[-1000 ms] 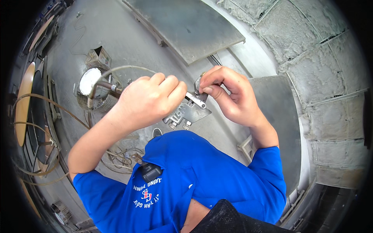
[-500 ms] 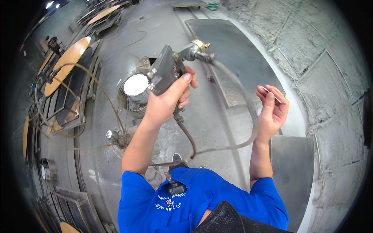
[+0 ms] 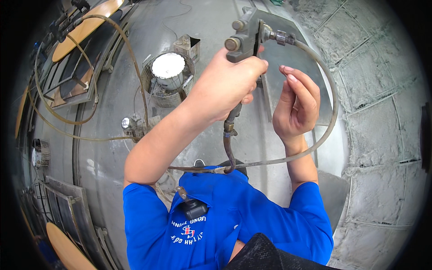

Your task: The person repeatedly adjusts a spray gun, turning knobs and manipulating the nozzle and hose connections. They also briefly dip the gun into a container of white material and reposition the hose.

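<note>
My left hand is wrapped round the handle of a metal spray gun, raised in front of me. Two round knobs on the gun's back end face toward me. A grey hose leaves a fitting on the gun's right and loops down past my right forearm. From the bottom of the grip hangs a second, brownish hose. Just right of the gun, apart from it, my right hand has thumb and fingers drawn together in a pinch. Whatever lies between those fingertips is too small to make out.
Left of the gun, a white-topped bucket sits inside a larger stained tub. A pump-like fitting with hoses stands nearer. Orange-brown oval boards lie on racks at left. A dusty grey wall runs along the right.
The spray gun has moved up and right and turned, so its knobbed back faces me. My right hand has come left toward it. The thin light rod between its fingers no longer shows clearly.
</note>
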A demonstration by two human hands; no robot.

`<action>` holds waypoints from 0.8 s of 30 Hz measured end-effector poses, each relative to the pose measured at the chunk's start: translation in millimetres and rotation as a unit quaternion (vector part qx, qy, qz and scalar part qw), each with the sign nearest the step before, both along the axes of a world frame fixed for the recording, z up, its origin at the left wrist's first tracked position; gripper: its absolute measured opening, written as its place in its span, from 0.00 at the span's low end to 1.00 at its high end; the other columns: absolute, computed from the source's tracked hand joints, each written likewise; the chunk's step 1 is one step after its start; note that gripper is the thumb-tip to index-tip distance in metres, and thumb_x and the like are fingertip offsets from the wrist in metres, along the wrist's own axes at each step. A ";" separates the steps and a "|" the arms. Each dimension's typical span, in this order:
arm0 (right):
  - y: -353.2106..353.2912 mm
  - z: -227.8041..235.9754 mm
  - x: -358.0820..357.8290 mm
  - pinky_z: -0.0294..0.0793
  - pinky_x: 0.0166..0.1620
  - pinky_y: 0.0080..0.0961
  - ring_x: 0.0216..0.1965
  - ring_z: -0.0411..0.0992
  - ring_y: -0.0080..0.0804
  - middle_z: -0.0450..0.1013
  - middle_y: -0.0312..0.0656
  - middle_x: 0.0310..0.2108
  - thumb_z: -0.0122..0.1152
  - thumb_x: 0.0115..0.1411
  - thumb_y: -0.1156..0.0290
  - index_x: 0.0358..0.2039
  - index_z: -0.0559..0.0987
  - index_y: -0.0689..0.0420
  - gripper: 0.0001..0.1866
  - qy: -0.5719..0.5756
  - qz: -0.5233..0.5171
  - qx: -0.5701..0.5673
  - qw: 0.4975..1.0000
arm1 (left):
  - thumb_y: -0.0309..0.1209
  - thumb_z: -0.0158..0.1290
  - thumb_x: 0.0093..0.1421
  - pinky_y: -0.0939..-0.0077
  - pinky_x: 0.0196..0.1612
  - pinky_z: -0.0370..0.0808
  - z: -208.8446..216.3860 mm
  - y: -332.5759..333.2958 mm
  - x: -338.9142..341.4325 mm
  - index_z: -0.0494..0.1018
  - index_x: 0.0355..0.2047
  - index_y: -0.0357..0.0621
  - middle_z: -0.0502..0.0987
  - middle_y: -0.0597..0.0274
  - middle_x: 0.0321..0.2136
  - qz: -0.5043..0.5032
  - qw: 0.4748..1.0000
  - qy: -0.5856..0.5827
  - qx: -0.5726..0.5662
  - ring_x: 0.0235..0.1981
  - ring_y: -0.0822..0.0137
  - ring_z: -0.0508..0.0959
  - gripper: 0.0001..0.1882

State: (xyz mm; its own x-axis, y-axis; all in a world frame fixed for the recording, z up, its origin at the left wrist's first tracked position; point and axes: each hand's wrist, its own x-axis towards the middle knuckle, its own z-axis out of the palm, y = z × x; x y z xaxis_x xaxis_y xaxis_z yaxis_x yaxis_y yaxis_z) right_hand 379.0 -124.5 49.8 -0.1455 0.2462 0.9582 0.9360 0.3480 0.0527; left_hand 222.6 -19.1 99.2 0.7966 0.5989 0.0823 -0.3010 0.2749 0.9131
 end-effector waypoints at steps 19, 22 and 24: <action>5.6 -72.6 117.7 0.82 0.49 0.29 0.47 0.81 0.31 0.81 0.47 0.47 0.54 0.76 0.72 0.52 0.80 0.65 0.12 0.486 -0.074 -0.039 0.870 | 0.35 0.65 0.67 0.80 0.19 0.67 7.7 30.0 52.7 0.70 0.47 0.46 0.70 0.73 0.26 0.126 0.987 -0.090 0.035 0.20 0.80 0.67 0.16; -33.8 -67.8 121.1 0.79 0.49 0.29 0.44 0.78 0.29 0.79 0.43 0.44 0.51 0.78 0.67 0.56 0.78 0.63 0.15 0.543 -0.125 0.038 0.829 | 0.36 0.64 0.68 0.80 0.20 0.65 15.2 26.6 59.4 0.71 0.45 0.46 0.69 0.73 0.26 0.134 0.986 -0.088 0.044 0.20 0.80 0.67 0.14; -51.0 -61.5 107.9 0.79 0.49 0.29 0.43 0.77 0.29 0.78 0.44 0.43 0.49 0.79 0.69 0.57 0.76 0.63 0.15 0.485 -0.132 0.098 0.859 | 0.37 0.63 0.69 0.80 0.20 0.66 18.3 25.7 66.0 0.72 0.46 0.45 0.71 0.71 0.30 0.133 0.987 -0.075 0.046 0.21 0.79 0.67 0.14</action>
State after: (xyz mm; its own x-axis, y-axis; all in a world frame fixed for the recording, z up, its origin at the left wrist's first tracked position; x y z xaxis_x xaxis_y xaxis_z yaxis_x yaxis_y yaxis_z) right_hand 486.9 -175.5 -11.7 0.7809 -0.0328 0.6238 0.6176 0.1901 -0.7632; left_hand 288.6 6.5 117.5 0.5865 0.7699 0.2514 -0.4853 0.0856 0.8701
